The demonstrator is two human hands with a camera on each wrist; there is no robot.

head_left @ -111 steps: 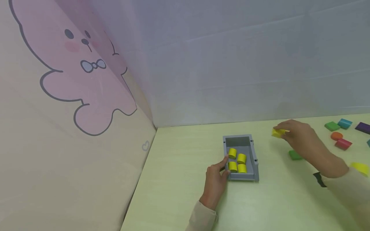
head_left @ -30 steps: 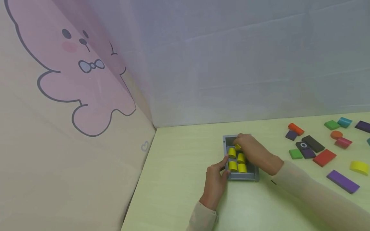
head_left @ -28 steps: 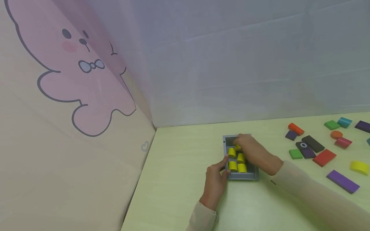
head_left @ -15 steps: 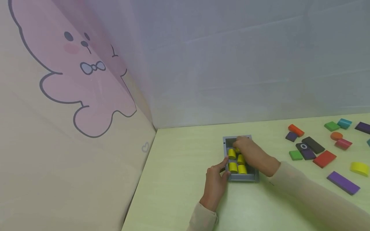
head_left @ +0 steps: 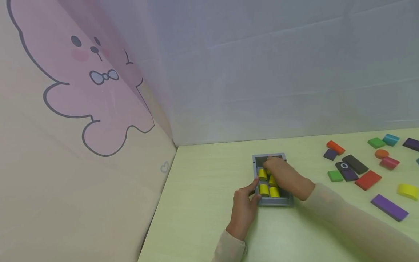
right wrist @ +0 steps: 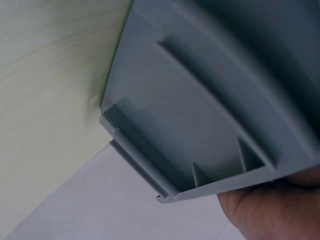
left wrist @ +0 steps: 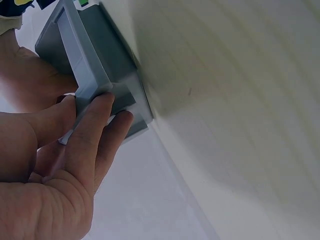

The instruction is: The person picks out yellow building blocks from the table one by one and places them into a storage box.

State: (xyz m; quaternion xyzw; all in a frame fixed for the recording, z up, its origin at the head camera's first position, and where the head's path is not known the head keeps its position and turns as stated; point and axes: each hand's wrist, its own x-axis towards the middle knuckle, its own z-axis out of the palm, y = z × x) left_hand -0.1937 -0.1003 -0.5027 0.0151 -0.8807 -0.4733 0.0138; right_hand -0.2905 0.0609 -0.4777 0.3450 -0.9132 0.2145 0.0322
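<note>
A small grey box (head_left: 276, 202) with raised walls stands on the table, holding several yellow cylinder-shaped blocks (head_left: 263, 190). My left hand (head_left: 243, 209) grips the box's left wall; in the left wrist view, the left hand (left wrist: 65, 165) has its thumb and fingers on either side of that grey wall (left wrist: 80, 55). Reaching into the far end of the box, my right hand (head_left: 284, 174) holds a yellow block (head_left: 268, 171), mostly hidden under the fingers. The right wrist view is filled mainly by the outer side of the grey box (right wrist: 165, 100).
To the right lie scattered blocks, among them a red one (head_left: 368, 180), a purple bar (head_left: 389, 207), a green square (head_left: 335, 176), a black bar (head_left: 355, 164) and a yellow arched block (head_left: 407, 191). A pale curtain (head_left: 262, 72) hangs behind the table (head_left: 193, 203).
My right hand has carried a yellow block leftward from above the table into the box, then shifted slightly toward me inside it. The left hand has stayed on the box wall.
</note>
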